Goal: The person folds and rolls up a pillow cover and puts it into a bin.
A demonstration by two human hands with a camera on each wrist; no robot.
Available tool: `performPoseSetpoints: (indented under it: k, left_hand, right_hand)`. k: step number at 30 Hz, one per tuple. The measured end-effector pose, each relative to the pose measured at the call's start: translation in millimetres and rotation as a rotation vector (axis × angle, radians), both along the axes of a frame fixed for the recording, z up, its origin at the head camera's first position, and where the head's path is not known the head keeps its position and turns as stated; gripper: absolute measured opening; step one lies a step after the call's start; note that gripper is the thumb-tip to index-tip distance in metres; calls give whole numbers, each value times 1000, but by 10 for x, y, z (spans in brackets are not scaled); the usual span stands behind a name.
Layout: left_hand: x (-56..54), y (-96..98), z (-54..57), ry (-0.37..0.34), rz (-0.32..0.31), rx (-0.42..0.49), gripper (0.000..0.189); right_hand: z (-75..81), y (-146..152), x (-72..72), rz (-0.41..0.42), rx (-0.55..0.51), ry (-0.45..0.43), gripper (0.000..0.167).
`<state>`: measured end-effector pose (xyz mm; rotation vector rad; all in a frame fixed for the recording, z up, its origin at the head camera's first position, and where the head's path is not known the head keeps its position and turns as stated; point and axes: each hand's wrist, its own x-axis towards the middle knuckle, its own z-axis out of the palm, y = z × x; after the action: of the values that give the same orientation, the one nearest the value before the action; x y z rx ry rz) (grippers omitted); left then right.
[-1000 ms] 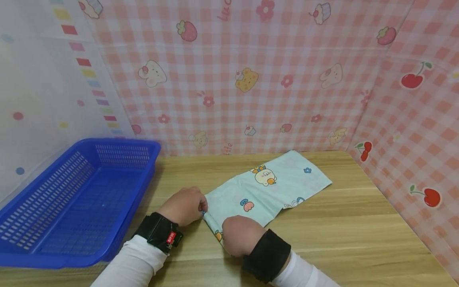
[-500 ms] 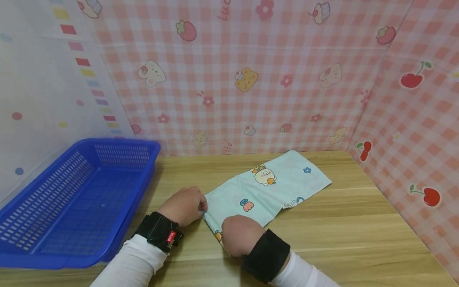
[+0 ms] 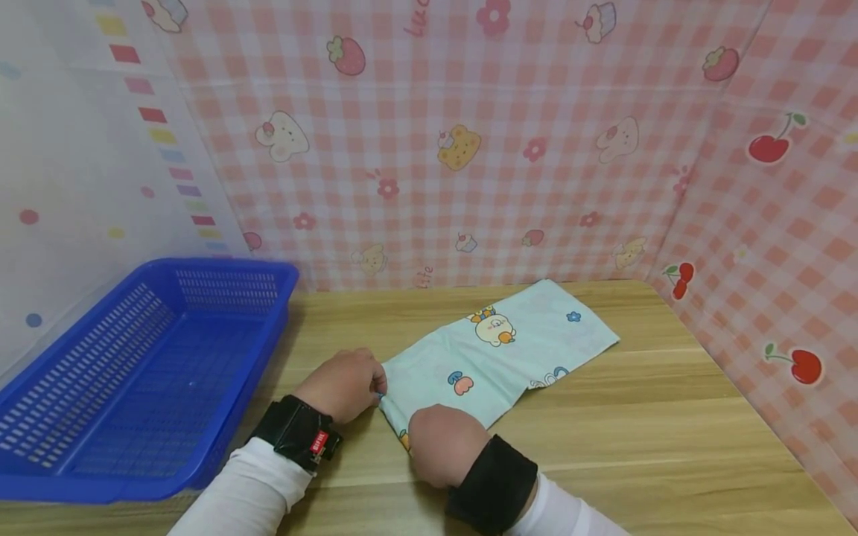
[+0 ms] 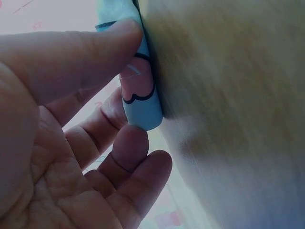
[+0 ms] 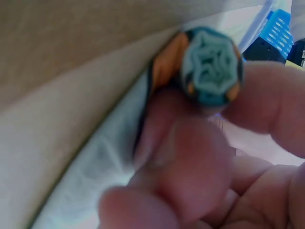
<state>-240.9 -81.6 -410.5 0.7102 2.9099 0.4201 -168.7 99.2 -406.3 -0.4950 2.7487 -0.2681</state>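
Note:
A mint-green cloth [image 3: 536,313] printed with small cartoon figures lies flat on the wooden table, slanting up to the right. Its near-left edge is rolled into a thin tight tube. At the tube's left end my left hand [image 3: 342,383] pinches it; the left wrist view has the thumb over the rolled cloth [image 4: 140,112] and fingertips behind and below it. My right hand [image 3: 445,444] holds the other end of the roll. In the right wrist view, the spiral end of the rolled cloth [image 5: 212,67] shows between thumb and fingers. The right fingertips are hidden in the head view.
To the left stands a blue plastic basket [image 3: 201,357] with slotted walls and nothing in it. A pink checked curtain [image 3: 415,186] closes off the back and right of the table [image 3: 637,439]. White dotted fabric [image 3: 74,186] hangs at the left.
My right hand has shifted slightly left and toward me at its end of the roll. The left hand and the flat part of the cloth look the same.

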Motion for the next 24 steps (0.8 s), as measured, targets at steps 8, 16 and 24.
performPoseSetpoints:
  k: [8, 16, 24]
  left_hand:
    - [-11, 8, -17, -13, 15, -11, 16]
    - [-6, 10, -23, -13, 22, -15, 16]
    - [-3, 11, -41, 11, 22, -22, 17]
  right_hand:
    - [25, 32, -45, 58, 8, -52, 16]
    - [14, 45, -99, 63, 0, -50, 23]
    - [15, 37, -102, 38, -30, -26, 21]
